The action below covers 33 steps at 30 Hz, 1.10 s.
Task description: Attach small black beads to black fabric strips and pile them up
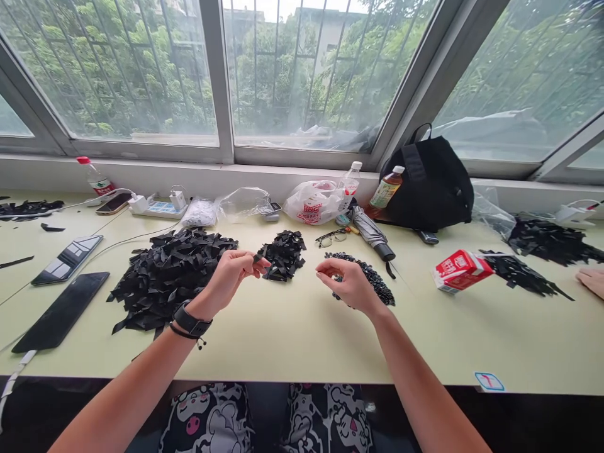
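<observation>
My left hand [233, 274], with a black watch on its wrist, is closed in a pinch above the table. A small black strip [257, 258] shows at its fingertips. Just behind those fingertips is a small pile of black folded strips [284, 255], and a larger heap of loose black strips [160, 277] spreads left of the hand. My right hand [349, 283] is held level with the left, thumb and fingers drawn together. Whatever may be between its fingertips is too small to see. Beneath and behind it lies a pile of shiny black bead-like pieces [377, 284], partly covered by the hand.
Two phones [67, 259] [61, 311] lie at the left. Along the back stand a power strip [158, 207], a plastic bag [314, 201], glasses [331, 237], a folded umbrella [370, 233], bottles and a black backpack [427, 182]. A red carton [462, 270] and another person's hand [592, 283] are at the right.
</observation>
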### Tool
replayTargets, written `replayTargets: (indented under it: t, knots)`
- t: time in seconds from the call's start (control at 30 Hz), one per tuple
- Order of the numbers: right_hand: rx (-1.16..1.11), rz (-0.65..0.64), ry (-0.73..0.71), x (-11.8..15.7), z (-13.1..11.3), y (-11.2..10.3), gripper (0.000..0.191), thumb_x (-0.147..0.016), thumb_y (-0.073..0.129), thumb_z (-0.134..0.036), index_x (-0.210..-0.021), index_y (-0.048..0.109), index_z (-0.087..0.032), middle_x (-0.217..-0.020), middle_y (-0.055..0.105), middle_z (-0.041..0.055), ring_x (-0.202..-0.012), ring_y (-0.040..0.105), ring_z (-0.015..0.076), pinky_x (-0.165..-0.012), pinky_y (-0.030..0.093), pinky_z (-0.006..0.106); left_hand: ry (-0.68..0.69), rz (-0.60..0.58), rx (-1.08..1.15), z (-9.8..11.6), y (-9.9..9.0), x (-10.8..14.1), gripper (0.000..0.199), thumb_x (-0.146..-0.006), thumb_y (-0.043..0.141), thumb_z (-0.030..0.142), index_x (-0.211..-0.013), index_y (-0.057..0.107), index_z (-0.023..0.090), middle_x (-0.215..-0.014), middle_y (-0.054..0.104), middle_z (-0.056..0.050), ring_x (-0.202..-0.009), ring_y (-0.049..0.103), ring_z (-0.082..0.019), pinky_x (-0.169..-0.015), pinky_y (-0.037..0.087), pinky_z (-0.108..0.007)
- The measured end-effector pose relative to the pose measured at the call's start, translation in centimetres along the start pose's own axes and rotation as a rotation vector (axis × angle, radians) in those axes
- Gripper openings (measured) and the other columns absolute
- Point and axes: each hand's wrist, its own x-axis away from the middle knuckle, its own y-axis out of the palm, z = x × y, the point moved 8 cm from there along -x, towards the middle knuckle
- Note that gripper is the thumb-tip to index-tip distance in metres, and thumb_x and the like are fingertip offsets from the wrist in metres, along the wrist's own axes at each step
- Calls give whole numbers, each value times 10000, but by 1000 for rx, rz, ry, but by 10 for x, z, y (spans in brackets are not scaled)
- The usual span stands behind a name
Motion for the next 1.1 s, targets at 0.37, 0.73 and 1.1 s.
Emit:
replayTargets:
  t: [0.37, 0.73, 1.1]
  knots:
    - [-97, -37, -54, 1, -11, 13, 139, -915, 688, -344, -907, 754, -222, -884, 757, 53, -807, 687, 217, -747, 564, 355, -133, -214, 74, -44, 31, 5, 221, -634, 592, 70, -825, 638, 171, -863, 770, -67, -562, 697, -150, -506, 442, -222]
    - [-525, -83, 93, 2, -12, 32, 288, -824, 822, -415, -1030, 779, -218, -998, 766, 82, -927, 719, 241, -908, 583, 423, -61, -369, -76, -41, 49, 12, 381, -904, 744, 360, -1209, 761, 132, -867, 785, -120, -748, 653, -156, -745, 511, -280]
    - [-720, -168, 150, 4, -20, 48, 165, -814, 838, -366, -910, 792, -241, -1156, 706, 71, -943, 663, 207, -893, 529, 392, -50, -433, -163, -43, 55, 18, 500, -871, 776, 325, -1356, 684, 245, -1271, 708, -130, -701, 685, -127, -666, 540, -277]
